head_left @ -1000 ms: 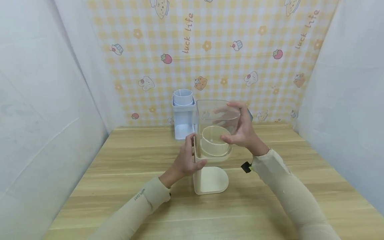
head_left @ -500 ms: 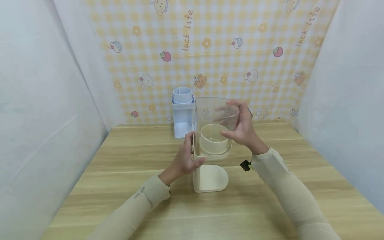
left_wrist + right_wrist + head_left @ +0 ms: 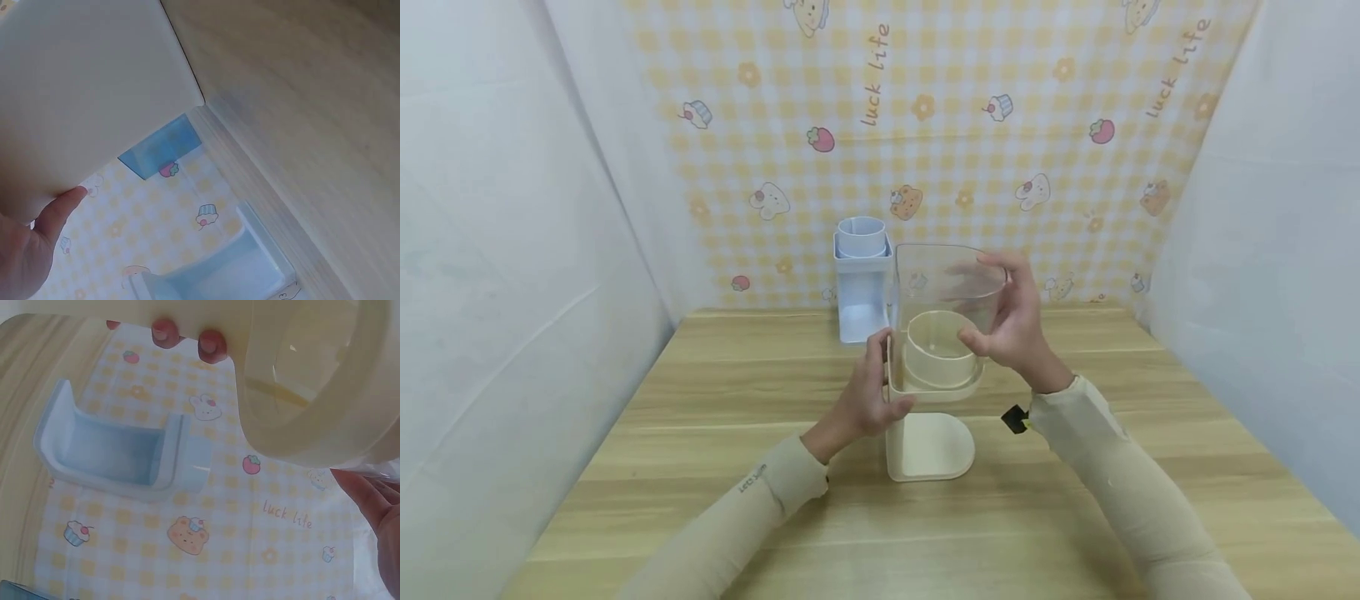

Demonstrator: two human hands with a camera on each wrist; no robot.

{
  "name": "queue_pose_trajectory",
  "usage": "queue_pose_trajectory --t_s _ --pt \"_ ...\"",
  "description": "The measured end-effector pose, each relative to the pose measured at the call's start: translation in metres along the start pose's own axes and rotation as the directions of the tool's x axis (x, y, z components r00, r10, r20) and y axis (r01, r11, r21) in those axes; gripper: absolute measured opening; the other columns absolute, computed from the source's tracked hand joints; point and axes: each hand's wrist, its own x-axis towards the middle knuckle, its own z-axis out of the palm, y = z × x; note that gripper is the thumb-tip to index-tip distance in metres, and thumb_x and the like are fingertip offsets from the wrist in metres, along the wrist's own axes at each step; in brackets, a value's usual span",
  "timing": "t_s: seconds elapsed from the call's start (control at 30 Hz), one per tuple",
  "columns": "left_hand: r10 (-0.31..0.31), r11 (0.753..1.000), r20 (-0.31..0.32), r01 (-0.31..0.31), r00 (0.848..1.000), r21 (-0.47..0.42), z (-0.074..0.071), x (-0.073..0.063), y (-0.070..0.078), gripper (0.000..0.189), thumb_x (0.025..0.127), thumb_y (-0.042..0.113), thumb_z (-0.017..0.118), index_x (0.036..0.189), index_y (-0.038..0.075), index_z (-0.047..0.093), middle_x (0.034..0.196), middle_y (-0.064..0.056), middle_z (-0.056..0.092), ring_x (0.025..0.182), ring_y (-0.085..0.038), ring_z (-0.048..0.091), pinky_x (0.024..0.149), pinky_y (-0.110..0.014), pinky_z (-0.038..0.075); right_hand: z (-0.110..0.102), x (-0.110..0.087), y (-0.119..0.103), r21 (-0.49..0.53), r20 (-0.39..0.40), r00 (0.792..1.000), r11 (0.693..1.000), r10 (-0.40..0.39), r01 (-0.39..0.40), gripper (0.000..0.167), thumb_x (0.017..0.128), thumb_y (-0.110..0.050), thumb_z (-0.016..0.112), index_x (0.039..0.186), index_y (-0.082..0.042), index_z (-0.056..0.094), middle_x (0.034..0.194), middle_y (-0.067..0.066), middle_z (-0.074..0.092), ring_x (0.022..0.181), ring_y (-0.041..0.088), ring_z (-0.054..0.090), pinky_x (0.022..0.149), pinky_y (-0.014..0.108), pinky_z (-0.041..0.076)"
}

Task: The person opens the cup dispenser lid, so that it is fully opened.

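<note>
A cream stand (image 3: 934,450) with a rounded base stands upright on the table; its back panel (image 3: 94,81) fills the left wrist view's corner. Its upper tray carries a round cream collar (image 3: 936,373). The left hand (image 3: 863,396) grips the stand's back edge at tray height, thumb in front; its fingertips (image 3: 212,347) show in the right wrist view. The right hand (image 3: 1021,321) holds a clear container (image 3: 936,271) above the tray, thumb on the near side, fingers behind. The collar shows through the clear wall. Whether the container is fully seated I cannot tell.
Behind to the left stands a similar light blue stand (image 3: 861,292) with its own collar. A translucent blue piece (image 3: 165,147) shows against the checked backdrop (image 3: 760,250). White cloth walls (image 3: 512,292) flank the wooden table (image 3: 715,458).
The head view has shifted slightly. The right hand has edged a little rightward, covering a blue bit seen behind it before. Both hands keep their hold on the stand and container.
</note>
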Motion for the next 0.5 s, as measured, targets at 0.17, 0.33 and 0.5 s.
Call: queue_pose_trajectory --t_s 0.17,0.33,0.5 --pt "-0.013 1.000 -0.005 0.013 1.000 -0.016 -0.001 -0.003 -0.001 0.102 0.084 0.078 0.050 0.140 -0.003 0.026 0.118 -0.023 0.058 0.102 -0.033 0.065 0.070 -0.027 0.058 0.003 -0.002 0.002 0.035 0.004 1.000 0.999 0.015 -0.015 0.091 0.073 -0.037 0.089 0.127 0.013 0.036 0.121 0.023 0.059 0.101 0.031 0.066 0.079 0.037 0.059" --pt "-0.040 0.999 0.004 0.041 0.999 -0.005 -0.002 -0.002 0.001 0.105 0.082 0.080 0.050 0.140 -0.004 0.025 0.121 -0.022 0.057 0.106 -0.033 0.064 0.072 -0.027 0.058 0.001 -0.004 0.000 0.058 0.093 0.991 0.993 0.101 -0.107 0.094 0.072 -0.037 0.089 0.139 -0.003 0.031 0.136 0.023 0.047 0.120 0.032 0.055 0.097 0.042 0.051" --pt "-0.018 1.000 0.023 0.018 1.000 0.001 -0.003 0.004 0.015 0.105 0.084 0.078 0.048 0.136 -0.010 0.025 0.113 -0.028 0.059 0.098 -0.038 0.066 0.070 -0.025 0.058 0.001 -0.004 -0.003 0.165 0.092 0.979 0.967 0.179 -0.193 0.088 0.072 -0.027 0.090 0.134 -0.009 0.031 0.135 0.024 0.050 0.115 0.035 0.060 0.090 0.049 0.054"
